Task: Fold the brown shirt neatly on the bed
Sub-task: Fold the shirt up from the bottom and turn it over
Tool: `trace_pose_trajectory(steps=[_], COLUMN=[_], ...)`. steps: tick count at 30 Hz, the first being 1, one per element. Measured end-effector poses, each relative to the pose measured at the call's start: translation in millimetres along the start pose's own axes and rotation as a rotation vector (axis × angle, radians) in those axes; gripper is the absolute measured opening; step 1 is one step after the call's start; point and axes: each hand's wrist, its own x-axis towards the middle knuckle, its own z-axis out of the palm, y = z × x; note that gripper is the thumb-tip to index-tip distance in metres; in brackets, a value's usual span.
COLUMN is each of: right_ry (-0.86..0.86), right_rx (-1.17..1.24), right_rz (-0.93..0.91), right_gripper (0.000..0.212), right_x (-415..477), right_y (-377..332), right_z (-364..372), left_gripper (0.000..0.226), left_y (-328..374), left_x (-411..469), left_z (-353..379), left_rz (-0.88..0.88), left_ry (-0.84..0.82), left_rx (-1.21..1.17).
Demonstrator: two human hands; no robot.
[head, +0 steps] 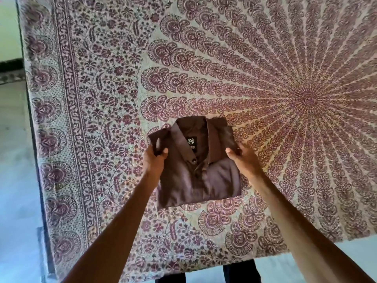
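Observation:
The brown shirt [195,172] is folded into a compact rectangle, collar up and away from me, with a black label showing inside the collar. It sits low over the patterned bed [224,78]; I cannot tell whether it rests on the cover. My left hand [155,160] grips the shirt's left edge near the shoulder, thumb on top. My right hand [242,158] grips the right edge the same way, fingers tucked under the fabric.
The bed cover has a maroon peacock-feather print radiating from the right. The bed's left edge [34,139] borders a pale floor [14,160]. The near edge runs across the bottom, with my dark trouser legs [240,272] below it.

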Motion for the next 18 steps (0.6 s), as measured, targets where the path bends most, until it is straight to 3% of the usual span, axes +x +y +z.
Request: trace_pose_trajectory(steps=[3, 6, 9, 11, 15, 18], right_ry=[0.074, 0.298, 0.396, 0.342, 0.332, 0.405], right_rx=[0.056, 0.008, 0.001, 0.017, 0.077, 0.145], right_rz=[0.001, -0.037, -0.121, -0.058, 0.092, 0.071], right_gripper=[0.010, 0.020, 0.029, 0.028, 0.026, 0.022], right_x=[-3, -8, 4, 19, 40, 41], right_y=[-2, -1, -9, -17, -23, -26], right_z=[8, 17, 19, 19, 23, 23], left_gripper=[0.027, 0.037, 0.057, 0.050, 0.027, 0.011], left_y=[20, 35, 52, 62, 68, 67], left_x=[21, 41, 44, 47, 68, 73], left_z=[-5, -6, -4, -5, -4, -5], left_rz=[0.133, 0.146, 0.256, 0.398, 0.429, 0.466], left_ry=[-0.092, -0.066, 0.165, 0.229, 0.011, -0.022], left_rx=[0.011, 0.119, 0.242, 0.340, 0.427, 0.469])
